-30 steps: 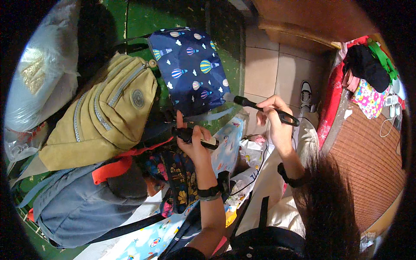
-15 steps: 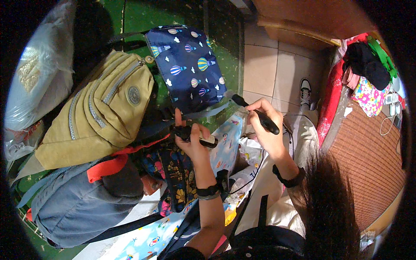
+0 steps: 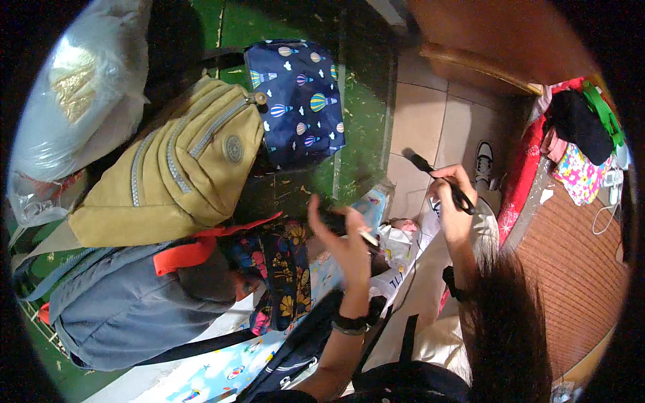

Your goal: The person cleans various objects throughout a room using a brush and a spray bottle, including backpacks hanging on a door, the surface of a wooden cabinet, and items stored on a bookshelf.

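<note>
My right hand is closed round the dark handle of a brush, whose dark, soft-looking head points up and left over the floor tiles. Left of it, my left hand is smeared by motion. A small dark object with a pale edge sits in its grip, its kind unclear, while the index finger sticks out. Beyond that hand lies a navy pouch printed with hot-air balloons. A dark floral bag lies beside the left wrist.
On the green surface at left are a tan zipped bag, a grey backpack with a red strap, and a clear plastic bag. A brown woven mat with clothes lies at right. A shoe stands on the tiles.
The brush has swung from beside the navy pouch to the right, over the tiles. My left hand has moved right and nearer, away from the pouch. The view has shifted slightly.
</note>
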Demonstrator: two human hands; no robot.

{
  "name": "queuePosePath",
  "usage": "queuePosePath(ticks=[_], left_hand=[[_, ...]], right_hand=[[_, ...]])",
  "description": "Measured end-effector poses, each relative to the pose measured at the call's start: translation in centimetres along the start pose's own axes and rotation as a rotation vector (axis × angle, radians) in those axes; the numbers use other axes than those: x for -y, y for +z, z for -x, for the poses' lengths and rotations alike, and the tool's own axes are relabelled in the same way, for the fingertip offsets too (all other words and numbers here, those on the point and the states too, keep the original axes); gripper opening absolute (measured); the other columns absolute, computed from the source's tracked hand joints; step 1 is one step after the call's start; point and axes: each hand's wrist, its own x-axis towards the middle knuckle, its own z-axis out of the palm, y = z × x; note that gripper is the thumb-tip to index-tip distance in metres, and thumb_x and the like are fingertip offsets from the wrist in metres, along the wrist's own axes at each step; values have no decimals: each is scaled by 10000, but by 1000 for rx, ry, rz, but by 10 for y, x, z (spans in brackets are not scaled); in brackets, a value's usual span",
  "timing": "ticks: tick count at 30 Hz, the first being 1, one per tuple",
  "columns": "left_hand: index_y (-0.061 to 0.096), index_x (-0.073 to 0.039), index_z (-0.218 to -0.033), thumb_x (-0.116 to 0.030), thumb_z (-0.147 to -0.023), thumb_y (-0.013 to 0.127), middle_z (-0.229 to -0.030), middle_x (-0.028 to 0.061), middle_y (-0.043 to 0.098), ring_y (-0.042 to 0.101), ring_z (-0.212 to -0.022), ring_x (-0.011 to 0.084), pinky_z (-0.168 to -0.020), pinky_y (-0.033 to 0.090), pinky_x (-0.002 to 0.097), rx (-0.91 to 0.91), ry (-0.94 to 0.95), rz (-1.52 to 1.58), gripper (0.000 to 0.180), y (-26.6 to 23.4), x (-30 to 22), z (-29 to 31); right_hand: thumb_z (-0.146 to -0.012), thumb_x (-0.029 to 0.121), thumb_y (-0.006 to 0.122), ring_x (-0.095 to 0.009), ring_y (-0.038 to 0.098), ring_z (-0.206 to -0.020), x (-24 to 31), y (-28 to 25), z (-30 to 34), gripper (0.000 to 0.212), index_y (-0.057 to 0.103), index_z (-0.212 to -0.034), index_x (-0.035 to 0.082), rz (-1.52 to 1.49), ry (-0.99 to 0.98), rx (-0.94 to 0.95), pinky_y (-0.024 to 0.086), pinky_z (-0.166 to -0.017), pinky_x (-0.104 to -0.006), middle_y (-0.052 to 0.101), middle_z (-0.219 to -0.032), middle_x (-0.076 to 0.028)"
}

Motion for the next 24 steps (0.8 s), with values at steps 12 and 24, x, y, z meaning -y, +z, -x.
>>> queuePosePath(ticks=[12, 24], left_hand=[[297, -6, -1462, -111, -937, 614, -1373, 271, 480, 541, -1204, 423, -1023, 409, 436, 0, 364, -542, 622, 31, -73, -66], [273, -47, -1443, -40, -946, 588, -1213, 222, 545, 577, -987, 256, -826, 489, 355, -157, 443, -549, 588, 15, -33, -71]], right_hand=[[-936, 52, 461, -79, 510, -630, -5, -28, -3, 136, 584, -989, 29, 4, -23, 4, 403, -591, -220, 586, -705, -37], [-929, 69, 479, -79, 498, -624, -4, -37, -5, 121, 579, -972, 15, -86, -14, 10, 395, -595, -214, 574, -703, -33]])
